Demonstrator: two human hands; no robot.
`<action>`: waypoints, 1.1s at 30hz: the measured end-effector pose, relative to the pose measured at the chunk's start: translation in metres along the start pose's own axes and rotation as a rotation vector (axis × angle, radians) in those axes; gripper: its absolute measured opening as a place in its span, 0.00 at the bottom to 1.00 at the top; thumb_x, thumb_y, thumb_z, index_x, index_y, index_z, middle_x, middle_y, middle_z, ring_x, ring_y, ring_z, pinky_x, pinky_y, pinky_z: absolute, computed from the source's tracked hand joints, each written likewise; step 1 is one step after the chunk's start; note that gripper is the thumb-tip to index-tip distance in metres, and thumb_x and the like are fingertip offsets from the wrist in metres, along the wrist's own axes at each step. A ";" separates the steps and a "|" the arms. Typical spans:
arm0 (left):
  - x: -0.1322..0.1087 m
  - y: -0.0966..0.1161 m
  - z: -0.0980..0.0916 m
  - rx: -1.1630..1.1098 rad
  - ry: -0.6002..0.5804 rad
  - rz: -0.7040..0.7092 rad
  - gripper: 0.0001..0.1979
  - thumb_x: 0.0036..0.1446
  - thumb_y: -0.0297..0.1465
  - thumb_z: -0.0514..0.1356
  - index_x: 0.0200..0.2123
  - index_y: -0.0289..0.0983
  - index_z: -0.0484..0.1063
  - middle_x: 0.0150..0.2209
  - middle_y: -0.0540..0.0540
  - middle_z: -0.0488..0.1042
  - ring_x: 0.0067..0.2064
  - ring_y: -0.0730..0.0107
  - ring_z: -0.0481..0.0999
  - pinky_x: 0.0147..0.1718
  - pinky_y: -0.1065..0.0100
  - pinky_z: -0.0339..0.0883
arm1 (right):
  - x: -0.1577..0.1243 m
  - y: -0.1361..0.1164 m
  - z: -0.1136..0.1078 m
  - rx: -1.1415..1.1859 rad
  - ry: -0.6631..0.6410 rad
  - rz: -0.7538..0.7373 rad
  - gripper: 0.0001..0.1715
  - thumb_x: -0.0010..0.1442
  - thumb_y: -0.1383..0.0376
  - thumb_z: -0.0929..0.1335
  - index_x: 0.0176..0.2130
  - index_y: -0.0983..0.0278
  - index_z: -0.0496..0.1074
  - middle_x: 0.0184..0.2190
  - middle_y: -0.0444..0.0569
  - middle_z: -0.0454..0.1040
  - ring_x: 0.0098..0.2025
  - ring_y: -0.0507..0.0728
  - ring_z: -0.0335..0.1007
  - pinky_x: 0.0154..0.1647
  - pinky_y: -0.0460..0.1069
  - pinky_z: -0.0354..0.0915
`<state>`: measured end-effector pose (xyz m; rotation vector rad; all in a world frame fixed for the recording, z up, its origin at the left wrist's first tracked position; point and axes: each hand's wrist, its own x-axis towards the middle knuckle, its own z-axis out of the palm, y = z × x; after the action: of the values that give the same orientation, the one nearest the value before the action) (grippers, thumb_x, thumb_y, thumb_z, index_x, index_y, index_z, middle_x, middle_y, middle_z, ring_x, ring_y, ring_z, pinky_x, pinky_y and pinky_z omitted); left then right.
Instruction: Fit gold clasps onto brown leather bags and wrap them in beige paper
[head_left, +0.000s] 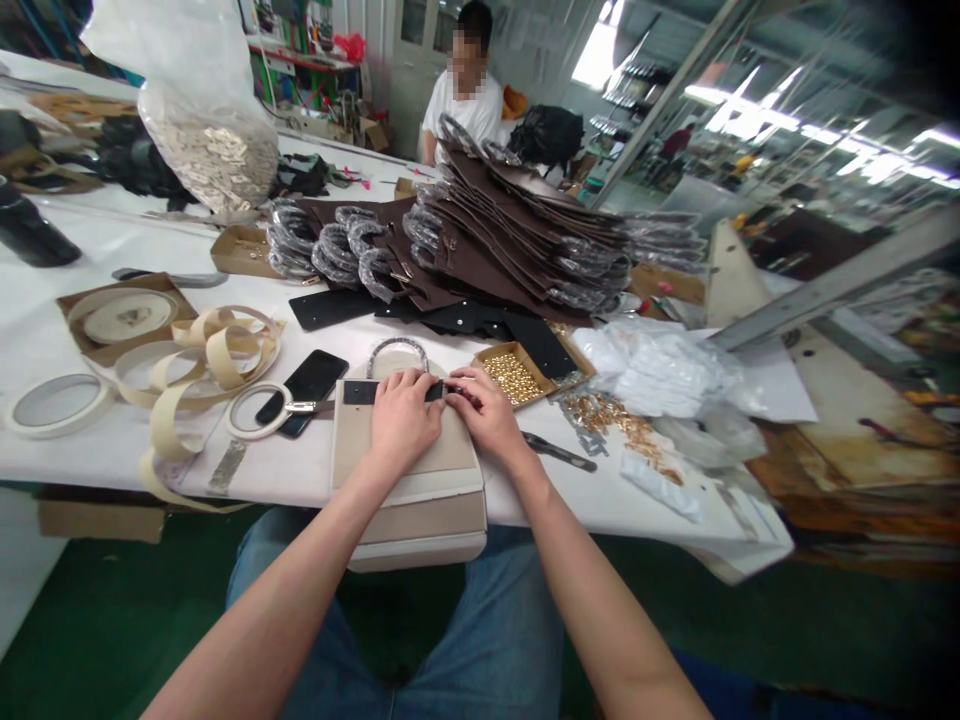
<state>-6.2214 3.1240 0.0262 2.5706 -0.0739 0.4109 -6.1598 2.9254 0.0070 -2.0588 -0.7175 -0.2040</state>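
Observation:
A beige bag (409,520) lies at the table's front edge, partly over my lap, its wrapped ring handle (397,343) pointing away from me. Along its upper edge runs a black strip (361,392). My left hand (406,415) rests flat on the strip and the beige panel, fingers forward. At the strip's right end, my right hand (484,408) is closed in a pinch; a small dark piece shows at its fingertips, too small to name. A strap with a metal clip (304,407) sticks out from the bag's left side.
A box of gold-coloured studs (514,375) and loose gold fittings (622,425) lie on the right, near a black-handled tool (559,452). Leftward are a phone (319,380), tape rolls (60,403) and curled tape (165,425). Stacked brown bag pieces (510,235) rise behind; a person (465,100) sits beyond.

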 end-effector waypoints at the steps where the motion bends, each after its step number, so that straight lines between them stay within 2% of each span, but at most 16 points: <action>1: 0.000 0.000 0.000 0.001 -0.004 -0.002 0.13 0.73 0.36 0.64 0.58 0.47 0.78 0.60 0.41 0.80 0.64 0.44 0.74 0.66 0.45 0.66 | -0.001 -0.001 0.001 0.002 -0.001 -0.002 0.16 0.77 0.55 0.73 0.59 0.53 0.85 0.62 0.54 0.79 0.48 0.61 0.79 0.46 0.56 0.78; 4: -0.001 0.002 -0.002 0.003 -0.010 -0.004 0.13 0.72 0.34 0.64 0.58 0.46 0.77 0.59 0.41 0.80 0.64 0.44 0.74 0.66 0.45 0.66 | -0.002 -0.005 0.004 0.025 0.022 0.009 0.14 0.76 0.55 0.73 0.56 0.53 0.85 0.62 0.53 0.80 0.44 0.60 0.79 0.42 0.56 0.77; 10: 0.000 0.004 -0.002 0.001 -0.009 -0.023 0.13 0.72 0.34 0.63 0.57 0.48 0.76 0.58 0.41 0.80 0.63 0.43 0.74 0.65 0.43 0.66 | 0.000 -0.004 0.013 0.065 0.047 -0.029 0.11 0.78 0.56 0.71 0.53 0.53 0.84 0.54 0.51 0.86 0.54 0.64 0.83 0.56 0.59 0.77; 20: -0.002 0.001 0.001 -0.012 -0.008 -0.001 0.15 0.71 0.33 0.64 0.59 0.47 0.75 0.60 0.41 0.79 0.64 0.44 0.73 0.66 0.44 0.66 | 0.000 0.001 0.014 0.064 0.027 -0.038 0.08 0.77 0.57 0.71 0.50 0.53 0.83 0.50 0.50 0.85 0.52 0.63 0.82 0.57 0.58 0.76; 26: -0.002 0.002 0.000 -0.009 -0.024 -0.011 0.15 0.72 0.33 0.64 0.59 0.48 0.76 0.61 0.41 0.79 0.65 0.43 0.73 0.67 0.44 0.66 | -0.002 0.002 0.015 0.058 0.046 -0.044 0.07 0.76 0.58 0.72 0.49 0.54 0.83 0.48 0.48 0.85 0.48 0.62 0.81 0.51 0.56 0.74; 28: -0.002 0.002 0.000 -0.011 -0.018 -0.007 0.15 0.72 0.33 0.64 0.59 0.48 0.76 0.61 0.41 0.79 0.65 0.43 0.73 0.68 0.44 0.65 | -0.004 0.002 0.015 0.055 0.048 -0.009 0.09 0.76 0.57 0.73 0.54 0.53 0.82 0.48 0.48 0.85 0.43 0.61 0.79 0.47 0.55 0.73; 31: -0.002 0.002 0.000 -0.017 -0.007 0.000 0.14 0.72 0.33 0.64 0.59 0.47 0.76 0.62 0.42 0.79 0.65 0.44 0.73 0.68 0.44 0.64 | -0.008 0.001 0.015 0.082 0.066 0.071 0.20 0.75 0.54 0.74 0.63 0.52 0.76 0.49 0.48 0.85 0.35 0.58 0.73 0.39 0.54 0.71; 33: -0.002 0.002 0.001 -0.020 0.000 0.005 0.14 0.72 0.33 0.64 0.59 0.47 0.76 0.61 0.42 0.80 0.65 0.44 0.73 0.68 0.44 0.64 | -0.009 -0.001 0.016 0.076 0.078 0.067 0.16 0.76 0.53 0.73 0.59 0.54 0.78 0.50 0.50 0.84 0.37 0.59 0.74 0.41 0.54 0.73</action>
<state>-6.2234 3.1223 0.0259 2.5508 -0.0843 0.4103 -6.1697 2.9353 -0.0055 -1.9874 -0.5992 -0.2147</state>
